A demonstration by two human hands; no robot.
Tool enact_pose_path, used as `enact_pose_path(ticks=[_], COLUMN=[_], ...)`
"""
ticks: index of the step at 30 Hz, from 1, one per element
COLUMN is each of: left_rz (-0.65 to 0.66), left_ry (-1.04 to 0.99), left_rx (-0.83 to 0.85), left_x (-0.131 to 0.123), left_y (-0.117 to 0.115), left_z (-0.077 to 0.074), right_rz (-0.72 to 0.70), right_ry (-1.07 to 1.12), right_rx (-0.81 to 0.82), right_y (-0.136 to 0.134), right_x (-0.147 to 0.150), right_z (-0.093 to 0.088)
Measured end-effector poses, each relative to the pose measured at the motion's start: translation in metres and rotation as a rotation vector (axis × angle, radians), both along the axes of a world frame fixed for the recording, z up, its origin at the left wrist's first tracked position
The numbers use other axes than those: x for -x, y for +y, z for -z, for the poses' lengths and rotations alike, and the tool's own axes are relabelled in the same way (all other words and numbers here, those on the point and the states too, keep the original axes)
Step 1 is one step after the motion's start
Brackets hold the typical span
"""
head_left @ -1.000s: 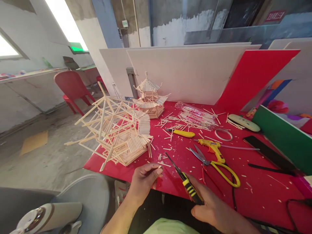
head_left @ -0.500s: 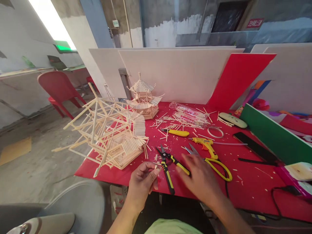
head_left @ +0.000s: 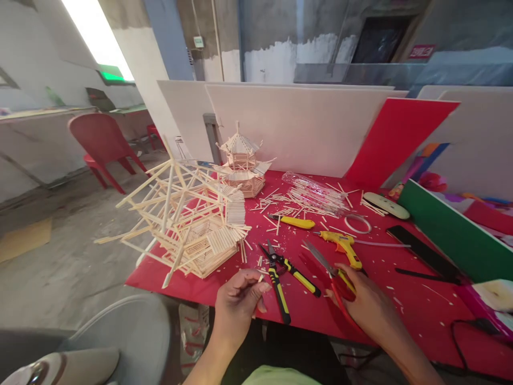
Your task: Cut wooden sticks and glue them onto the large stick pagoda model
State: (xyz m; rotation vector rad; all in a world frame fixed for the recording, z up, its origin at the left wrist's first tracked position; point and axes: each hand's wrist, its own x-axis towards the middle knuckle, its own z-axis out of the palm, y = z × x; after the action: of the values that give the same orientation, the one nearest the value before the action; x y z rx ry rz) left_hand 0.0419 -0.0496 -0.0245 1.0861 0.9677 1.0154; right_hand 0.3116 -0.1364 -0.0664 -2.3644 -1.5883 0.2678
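Observation:
My left hand (head_left: 241,300) is closed in a pinch at the table's front edge, with a short wooden stick (head_left: 261,278) showing between thumb and fingers. In my right hand (head_left: 363,299) is a pair of scissors (head_left: 324,261) with red and yellow handles, blades pointing up and left, lifted off the red surface. Between the hands lie black-and-yellow pliers (head_left: 281,289), jaws apart. Left of them stands a large open framework of wooden sticks (head_left: 188,214). Behind it is a smaller finished-looking stick pagoda (head_left: 240,160) with tiered roofs.
A yellow glue gun (head_left: 340,246), a yellow utility knife (head_left: 294,221), a tape roll (head_left: 358,224) and a plastic bag of sticks (head_left: 315,195) lie on the red tabletop (head_left: 248,251). To the right are a phone (head_left: 420,251) and a green board (head_left: 452,230). White panels (head_left: 296,128) stand behind.
My right hand has taken hold of the scissors, which lay on the table, and raised them. My left hand keeps its pinch on the stick. The view has shifted slightly.

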Motion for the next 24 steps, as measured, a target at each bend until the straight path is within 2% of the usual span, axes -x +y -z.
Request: enact_pose_path(ticks=[2,4,7,10,18,24], left_rz=[-0.064,-0.112,-0.124,-0.107,-0.058,-0.059], left_ry=[0.037,0.052,0.045,0.016,0.139,0.129], left_rx=[-0.032,-0.052,-0.078,-0.116,-0.21,-0.261], left_x=[0.005,0.007,0.01,0.014,0.019,0.021], left_y=[-0.002,-0.003,-0.005,-0.005,-0.004,-0.001], left_z=[0.002,0.003,0.004,0.004,-0.002,0.004], right_rz=[-0.048,-0.173,-0.382,-0.491,-0.562,-0.569], right_ry=[0.158,0.307,0.409,0.385,0.365,0.391], right_rx=[-0.119,-0.181,-0.157,-0.109,-0.048,-0.037], right_y=[-0.002,-0.004,-0.005,0.0,0.01,0.01], right_x=[0.017,0.04,0.075,0.095,0.096,0.098], right_z=[-0.011,-0.025,-0.042,-0.046,-0.049,-0.053])
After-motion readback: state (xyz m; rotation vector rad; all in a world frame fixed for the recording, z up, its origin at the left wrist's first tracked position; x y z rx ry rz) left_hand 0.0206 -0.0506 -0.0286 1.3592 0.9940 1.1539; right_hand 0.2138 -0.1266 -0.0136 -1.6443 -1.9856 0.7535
